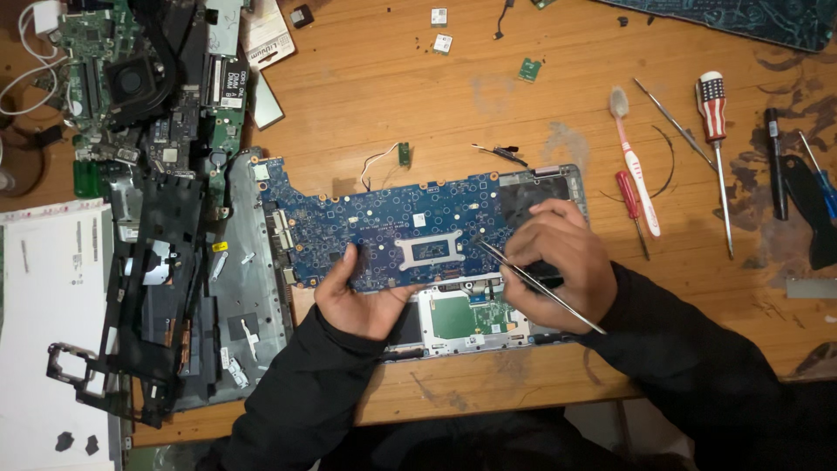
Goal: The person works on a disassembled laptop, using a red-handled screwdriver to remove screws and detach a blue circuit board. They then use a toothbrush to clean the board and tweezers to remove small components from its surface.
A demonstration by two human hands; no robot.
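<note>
Scuffed and stained, the wooden workbench (418, 96) carried a spread of laptop parts and tools. At its middle lay a blue motherboard (384, 222), long and irregular in outline, dotted with small pale solder pads and bearing a silver rectangular socket frame (429, 249) near its centre. It rested over a grey laptop chassis (261, 314), whose green touchpad board (466, 316) showed just below the board's lower edge.

The left hand (357, 296) gripped the motherboard's lower edge, thumb on top and fingers curled beneath. The right hand (554, 266) was closed around slim metal tweezers (536, 283), their tips touching the board just right of the socket frame; whether the tips pinched anything could not be told.

To the right lay a pink-and-white toothbrush (635, 166), a small red screwdriver (629, 205) and a larger screwdriver with a striped handle (715, 139). At the left stood a second, green motherboard with a fan (122, 78) and a black plastic frame (148, 296).
</note>
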